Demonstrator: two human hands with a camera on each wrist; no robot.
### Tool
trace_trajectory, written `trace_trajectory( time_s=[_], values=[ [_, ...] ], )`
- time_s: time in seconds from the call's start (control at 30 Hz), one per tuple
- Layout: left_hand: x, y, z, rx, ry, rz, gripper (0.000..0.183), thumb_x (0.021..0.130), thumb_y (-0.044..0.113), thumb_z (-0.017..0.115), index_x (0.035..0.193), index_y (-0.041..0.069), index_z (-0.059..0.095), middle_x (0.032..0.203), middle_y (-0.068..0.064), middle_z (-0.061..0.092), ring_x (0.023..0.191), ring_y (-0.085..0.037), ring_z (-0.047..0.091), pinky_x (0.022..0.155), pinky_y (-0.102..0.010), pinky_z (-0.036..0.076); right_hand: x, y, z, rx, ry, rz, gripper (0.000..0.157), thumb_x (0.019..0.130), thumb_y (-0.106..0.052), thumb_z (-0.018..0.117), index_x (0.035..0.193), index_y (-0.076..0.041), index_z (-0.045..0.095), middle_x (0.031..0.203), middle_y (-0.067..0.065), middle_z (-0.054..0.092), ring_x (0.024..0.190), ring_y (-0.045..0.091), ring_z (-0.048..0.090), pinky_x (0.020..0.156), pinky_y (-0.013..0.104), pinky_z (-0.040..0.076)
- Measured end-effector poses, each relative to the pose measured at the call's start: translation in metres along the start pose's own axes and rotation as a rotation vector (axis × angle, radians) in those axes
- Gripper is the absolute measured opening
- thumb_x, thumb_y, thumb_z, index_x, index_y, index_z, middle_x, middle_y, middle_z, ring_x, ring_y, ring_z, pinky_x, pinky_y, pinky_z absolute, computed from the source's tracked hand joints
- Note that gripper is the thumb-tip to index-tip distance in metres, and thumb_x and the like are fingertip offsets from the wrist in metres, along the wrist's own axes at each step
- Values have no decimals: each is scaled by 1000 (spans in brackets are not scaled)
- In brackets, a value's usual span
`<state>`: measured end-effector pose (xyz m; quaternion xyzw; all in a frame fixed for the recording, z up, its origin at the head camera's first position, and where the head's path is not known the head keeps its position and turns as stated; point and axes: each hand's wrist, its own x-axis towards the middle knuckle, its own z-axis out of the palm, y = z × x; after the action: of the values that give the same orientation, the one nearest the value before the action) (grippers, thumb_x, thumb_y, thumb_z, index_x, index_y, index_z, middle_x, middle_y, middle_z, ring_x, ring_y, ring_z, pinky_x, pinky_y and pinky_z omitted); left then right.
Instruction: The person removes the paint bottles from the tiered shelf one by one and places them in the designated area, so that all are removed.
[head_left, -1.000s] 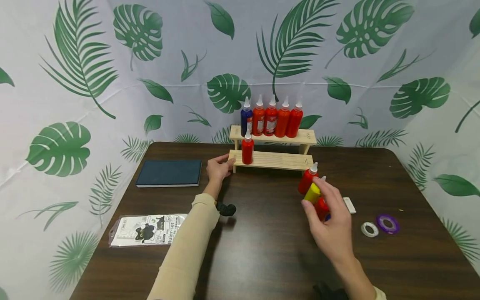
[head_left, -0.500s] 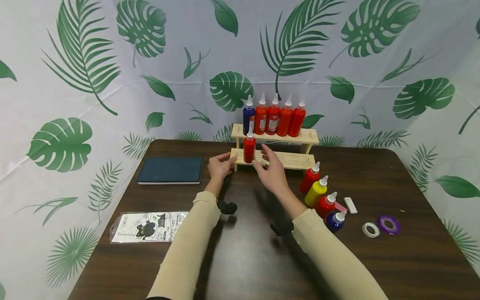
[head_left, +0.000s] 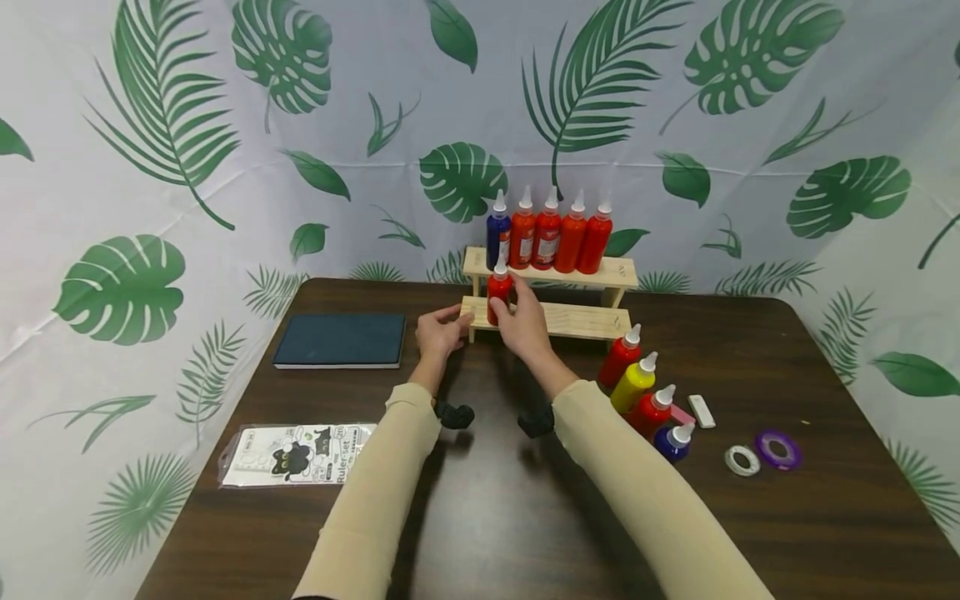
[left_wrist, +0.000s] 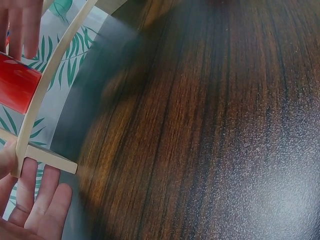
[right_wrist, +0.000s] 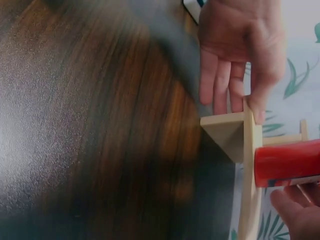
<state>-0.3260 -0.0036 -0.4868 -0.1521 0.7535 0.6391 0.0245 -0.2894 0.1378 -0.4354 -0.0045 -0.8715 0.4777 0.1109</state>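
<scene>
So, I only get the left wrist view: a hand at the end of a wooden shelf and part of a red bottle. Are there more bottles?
Observer: Yes. In the head view, five stand on the upper shelf, a blue bottle leftmost.
Visitor: Whose fingers poke in at my top left corner?
Observer: They belong to the right hand, at the red bottle; whether it grips, I can't tell.
Visitor: And anything on the table by the other hand?
Observer: A dark blue book lies to the left of the left hand.

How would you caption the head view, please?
Left hand holding the lower wooden shelf, right hand at a red squeeze bottle.
</scene>
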Motion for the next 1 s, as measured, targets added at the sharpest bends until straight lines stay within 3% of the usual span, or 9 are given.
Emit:
trace_trajectory(
  time_s=[0.23,0.5,0.77,1.0],
  values=[
    [0,0,1,-14,-7,2,33,79,24,80,110,15,74,86,-11,74,78,-21,72,60,-30,58,-12,10,-3,108,47,-18,49,96,-16,58,142,-12,41,136,13,51,122,27,51,98,43,47],
    [-2,1,1,-26,-8,13,31,80,23,79,110,15,74,87,-11,74,77,-21,72,61,-32,58,-55,24,-24,191,108,1,52,94,-14,62,142,-9,42,137,13,51,123,29,51,100,44,45],
    [-3,1,0,-53,-15,17,32,80,23,79,110,15,74,90,-13,73,79,-23,72,66,-36,59,-99,48,-52,83,194,97,56,94,-21,62,144,-8,39,145,13,44,129,30,45,100,47,44],
    [-3,-1,0,-61,-17,2,31,79,23,80,110,16,74,90,-13,73,77,-21,72,69,-38,58,-114,59,-60,0,259,145,54,94,-16,61,142,-6,39,141,16,46,124,34,48,100,48,44]
  ],
)
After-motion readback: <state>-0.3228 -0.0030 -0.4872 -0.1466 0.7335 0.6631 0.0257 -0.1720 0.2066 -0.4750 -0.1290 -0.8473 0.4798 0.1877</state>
